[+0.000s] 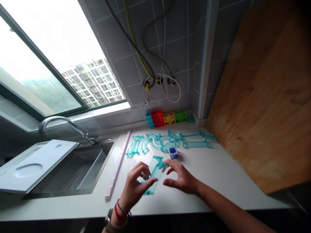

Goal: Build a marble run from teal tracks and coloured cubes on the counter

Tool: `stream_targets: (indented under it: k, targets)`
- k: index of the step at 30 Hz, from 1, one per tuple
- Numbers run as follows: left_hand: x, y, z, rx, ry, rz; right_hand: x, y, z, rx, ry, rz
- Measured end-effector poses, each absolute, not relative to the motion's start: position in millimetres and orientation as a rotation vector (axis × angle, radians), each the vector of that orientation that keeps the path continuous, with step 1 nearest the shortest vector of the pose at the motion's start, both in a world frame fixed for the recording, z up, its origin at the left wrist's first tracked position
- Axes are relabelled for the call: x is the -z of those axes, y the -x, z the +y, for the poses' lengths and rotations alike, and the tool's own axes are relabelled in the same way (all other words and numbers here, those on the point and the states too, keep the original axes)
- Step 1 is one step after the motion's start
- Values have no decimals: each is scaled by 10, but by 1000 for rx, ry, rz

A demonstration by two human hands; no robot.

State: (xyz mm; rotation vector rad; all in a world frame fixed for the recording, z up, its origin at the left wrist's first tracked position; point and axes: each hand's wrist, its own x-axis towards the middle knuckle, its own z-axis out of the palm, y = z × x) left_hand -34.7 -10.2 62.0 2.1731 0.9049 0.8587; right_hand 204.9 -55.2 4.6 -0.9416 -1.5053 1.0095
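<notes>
A straight translucent teal track piece (155, 173) lies slantwise on the white counter between my hands. My left hand (137, 181) is over its left side, thumb stretched out across it and the other fingers curved, with a gap between them. On the other side, my right hand (181, 178) has its fingers spread, the index fingertip by the track's far end; I cannot tell whether it touches. Just beyond sits a small purple block (173, 152) with an opening. Farther back are several curved teal track pieces (155, 141) and a straight teal track piece (195, 144).
Red blocks (157, 118), yellow blocks (169, 118) and green blocks (180, 116) stand in a row against the wall. A pale purple strip (118, 165) runs beside the sink (102, 174), which a white board (41, 165) partly covers. A wooden panel (262, 106) rises at right.
</notes>
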Motion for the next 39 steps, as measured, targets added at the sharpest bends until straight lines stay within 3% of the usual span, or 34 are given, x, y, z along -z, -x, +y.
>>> stream_targets:
  k: [4, 7, 10, 13, 18, 25, 31, 39]
  targets:
    - [-231, 377, -628, -905, -1795, 968, -27, -1762, -1017, -1404, 863, -1329]
    - [-114, 386, -760, -923, -1774, 1003, -25, -1785, -1160, -1434, 905, -1222]
    - [-169, 439, -701, -969, -1934, 1126, -62, -2062, -1133, -1181, 1162, -1189]
    - [-216, 565, -480, -887, -2189, 1239, -139, -2590, -1017, -701, 1628, -1478]
    - [-37, 763, 56, -593, -2529, 1363, -220, -3456, -841, -416, 1891, -1659]
    - [185, 685, 666, -594, -2660, 1180, -101, -3734, -537, -300, 1884, -2009]
    - [234, 606, 922, -607, -2718, 1109, 116, -3502, -682, -47, 1794, -1978]
    - [-110, 461, 1218, -508, -2822, 920, 392, -3179, -1137, -16, 1729, -1972]
